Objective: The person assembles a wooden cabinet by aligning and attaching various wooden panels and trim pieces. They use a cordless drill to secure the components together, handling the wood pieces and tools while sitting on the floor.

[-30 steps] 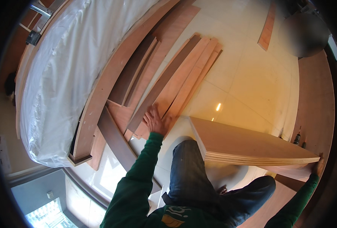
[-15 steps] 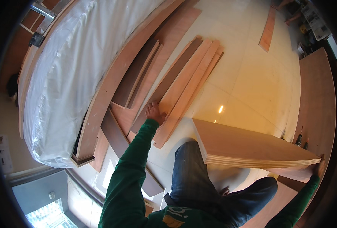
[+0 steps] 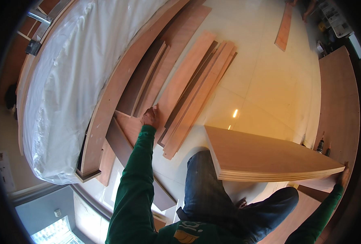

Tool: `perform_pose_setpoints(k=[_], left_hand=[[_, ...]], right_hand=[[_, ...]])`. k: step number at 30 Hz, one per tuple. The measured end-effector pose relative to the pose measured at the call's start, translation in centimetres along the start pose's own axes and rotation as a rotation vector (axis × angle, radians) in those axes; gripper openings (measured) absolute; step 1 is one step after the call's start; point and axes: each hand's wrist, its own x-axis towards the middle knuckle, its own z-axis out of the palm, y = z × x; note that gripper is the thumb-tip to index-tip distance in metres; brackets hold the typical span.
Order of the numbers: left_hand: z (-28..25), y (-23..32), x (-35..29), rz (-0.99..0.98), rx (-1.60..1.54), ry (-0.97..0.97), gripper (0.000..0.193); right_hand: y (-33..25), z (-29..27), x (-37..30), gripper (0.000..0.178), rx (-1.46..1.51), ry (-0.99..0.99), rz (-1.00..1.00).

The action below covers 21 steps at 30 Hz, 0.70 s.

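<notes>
My left hand (image 3: 150, 117) is closed on the left edge of a light reddish-brown wooden board (image 3: 186, 67), near its close end. That board leans over the left side of a bundle of long wooden strips (image 3: 200, 99) on the floor. At the far right, my right hand (image 3: 344, 175) grips the right end of a thick plywood panel (image 3: 270, 152) with layered edges; its fingers are partly hidden. The panel lies across in front of my bent knees.
A long plastic-wrapped piece (image 3: 66, 93) framed in wood fills the left. Darker boards (image 3: 141, 81) lie beside it. Drills (image 3: 320, 145) stand by a large upright panel (image 3: 339, 97) at right. Another person's hands (image 3: 306, 14) are near a loose strip (image 3: 284, 28) at the far right.
My left hand has moved left and slightly up, drawing one board to the left of the bundle and showing its light face. My right hand and the plywood panel stay almost where they were.
</notes>
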Motion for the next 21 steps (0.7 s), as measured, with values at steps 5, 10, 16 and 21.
perform_pose_setpoints(k=[5,10,16,21], left_hand=[[-1.0,-1.6,1.4,-0.001,0.129,-0.026,0.055],[-1.0,-2.0,1.0,0.082,0.117,0.130,0.065],[-0.6,12.6,-6.3,0.364,0.291,-0.155,0.113],[4.9,9.7,-6.8,0.237,0.241,-0.297,0.114]], right_hand=[[-1.6,2.3,-0.6,0.079,0.007,0.005,0.102],[-1.0,1.5,0.7,0.076,0.028,0.016,0.062],[0.4,0.0,1.3,0.074,-0.120,0.000,-0.009],[-1.6,1.9,0.8,0.073,-0.089,0.007,0.077]])
